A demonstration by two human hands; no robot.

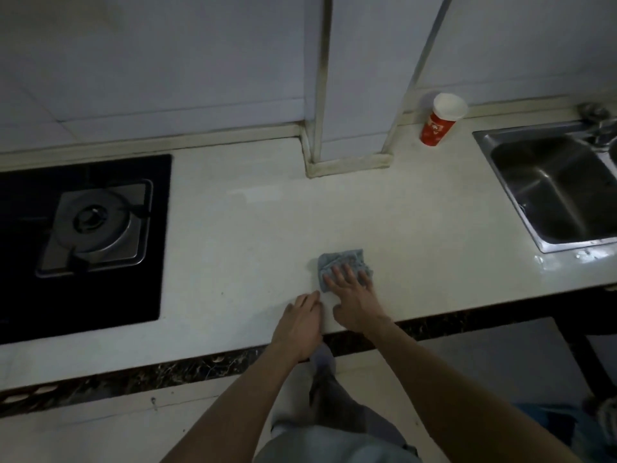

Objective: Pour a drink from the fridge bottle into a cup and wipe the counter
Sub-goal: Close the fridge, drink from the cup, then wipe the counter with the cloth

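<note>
Both bare arms outstretched, left hand (300,324) and right hand (354,295) flat, fingers spread.
</note>
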